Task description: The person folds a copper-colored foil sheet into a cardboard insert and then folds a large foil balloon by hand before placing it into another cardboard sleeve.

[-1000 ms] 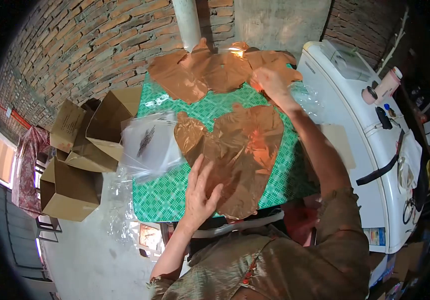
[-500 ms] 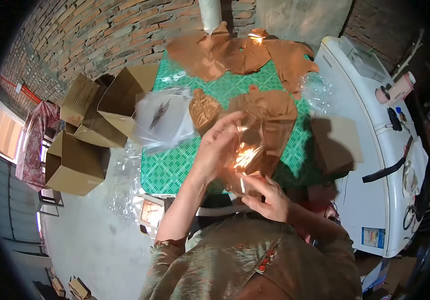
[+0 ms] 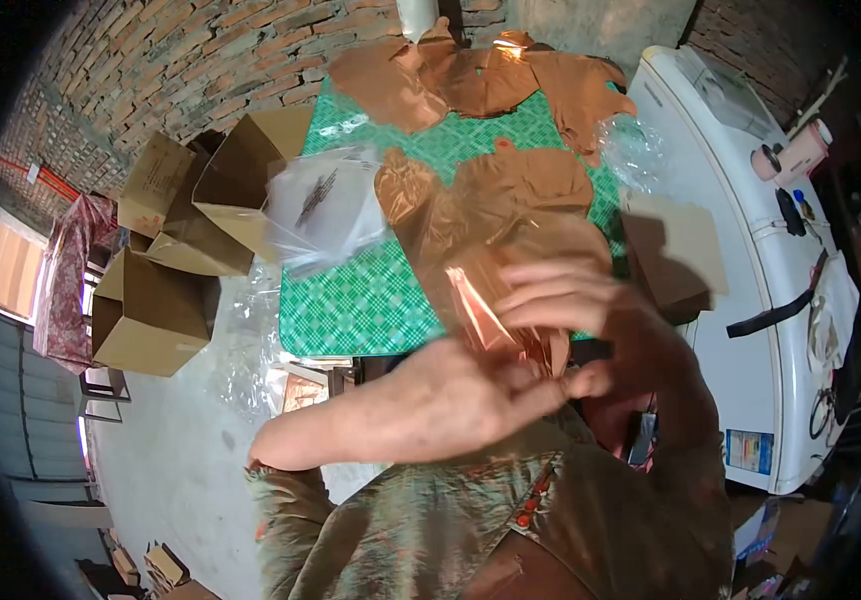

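Note:
Close to my body, both hands work on a flat, shiny copper-coloured foil balloon [image 3: 481,310], bunched and folded at its near end. My left hand [image 3: 451,400] is closed on that near end, its fingertips partly hidden. My right hand [image 3: 581,310] lies across the foil from the right, fingers over it and thumb on the near side; motion blurs the fingers. Just beyond, more flat copper foil balloons [image 3: 526,180] lie on the green checked tablecloth [image 3: 341,310]. Further foil pieces [image 3: 391,85] spread along the table's far edge.
Clear plastic bags [image 3: 326,210] are stacked at the table's left, beside open cardboard boxes [image 3: 156,310]. Crumpled clear film [image 3: 636,155] and a cardboard piece [image 3: 671,245] sit at the right. A white appliance [image 3: 721,290] stands right; a brick wall [image 3: 221,70] is behind.
Both hands have come together nearer my body, the left swinging across to the right. The foil, held spread before, is now folded between them. The view has tipped slightly.

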`<move>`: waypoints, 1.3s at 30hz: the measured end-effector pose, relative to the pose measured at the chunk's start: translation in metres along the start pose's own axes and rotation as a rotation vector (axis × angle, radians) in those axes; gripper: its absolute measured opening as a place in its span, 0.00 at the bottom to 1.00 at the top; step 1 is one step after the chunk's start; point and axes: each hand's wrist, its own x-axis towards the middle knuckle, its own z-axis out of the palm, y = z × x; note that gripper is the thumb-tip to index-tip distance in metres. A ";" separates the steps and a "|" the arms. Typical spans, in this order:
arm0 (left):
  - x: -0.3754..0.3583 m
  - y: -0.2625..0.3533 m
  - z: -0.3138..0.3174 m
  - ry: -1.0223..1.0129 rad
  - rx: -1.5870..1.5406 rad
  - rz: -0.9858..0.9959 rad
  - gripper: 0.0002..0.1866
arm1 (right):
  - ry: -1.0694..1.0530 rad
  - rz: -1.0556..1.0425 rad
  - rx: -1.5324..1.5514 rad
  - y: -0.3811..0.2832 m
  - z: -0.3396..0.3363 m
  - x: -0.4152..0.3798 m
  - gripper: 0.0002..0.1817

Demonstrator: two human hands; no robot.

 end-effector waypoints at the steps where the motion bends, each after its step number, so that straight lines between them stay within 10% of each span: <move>1: 0.000 0.004 0.005 0.061 0.078 0.087 0.26 | -0.116 -0.014 -0.012 0.010 0.011 0.005 0.33; 7: -0.022 0.006 -0.013 0.150 0.183 0.163 0.29 | -0.473 0.136 0.596 0.035 0.032 0.003 0.18; 21: -0.083 -0.013 -0.002 0.196 0.015 -0.362 0.11 | -0.343 0.269 0.265 0.037 0.061 -0.006 0.26; 31: -0.061 -0.027 0.005 0.124 -0.011 -0.399 0.11 | 0.014 0.293 -0.043 0.020 0.101 0.027 0.19; 39: -0.051 -0.057 -0.021 0.098 -0.186 -0.276 0.10 | -0.165 0.286 0.418 0.032 0.073 0.040 0.19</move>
